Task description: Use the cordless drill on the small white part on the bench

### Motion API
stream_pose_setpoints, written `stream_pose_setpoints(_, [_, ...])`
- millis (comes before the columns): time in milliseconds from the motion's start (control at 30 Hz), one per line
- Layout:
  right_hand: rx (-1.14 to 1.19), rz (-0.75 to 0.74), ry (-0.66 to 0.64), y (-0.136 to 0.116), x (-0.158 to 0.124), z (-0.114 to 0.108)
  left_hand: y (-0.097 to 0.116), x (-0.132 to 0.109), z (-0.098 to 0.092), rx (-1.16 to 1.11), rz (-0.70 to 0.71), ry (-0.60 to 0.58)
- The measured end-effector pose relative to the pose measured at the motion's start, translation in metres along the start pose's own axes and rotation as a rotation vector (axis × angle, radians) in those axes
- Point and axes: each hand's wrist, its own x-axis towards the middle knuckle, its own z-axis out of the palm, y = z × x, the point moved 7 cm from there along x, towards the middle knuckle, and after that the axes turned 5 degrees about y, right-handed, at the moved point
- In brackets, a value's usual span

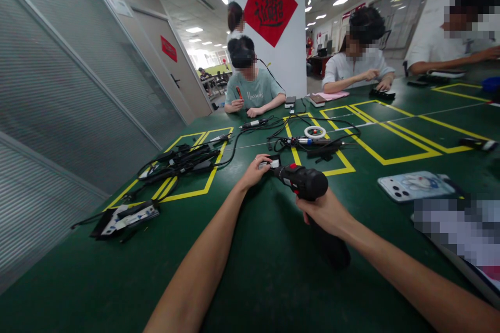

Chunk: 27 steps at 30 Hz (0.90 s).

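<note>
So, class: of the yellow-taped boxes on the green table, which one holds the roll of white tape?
The yellow box just beyond the drill; the white tape roll lies inside it.

"Harvard" in pale script across the green T-shirt [255,94] of the person opposite.

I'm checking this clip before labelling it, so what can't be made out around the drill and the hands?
Head view:
- Black cordless drill: grip hidden by right hand.
- Small white part at its tip: too small to identify, partly covered by left hand.
</note>
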Motion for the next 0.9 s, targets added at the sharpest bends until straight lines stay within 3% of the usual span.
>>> stream_pose_setpoints(900, [-0.016, -0.024, -0.002, 0.0013, 0.0012, -0.0005, 0.0021, 0.0006, -0.001, 0.001, 0.008, 0.002])
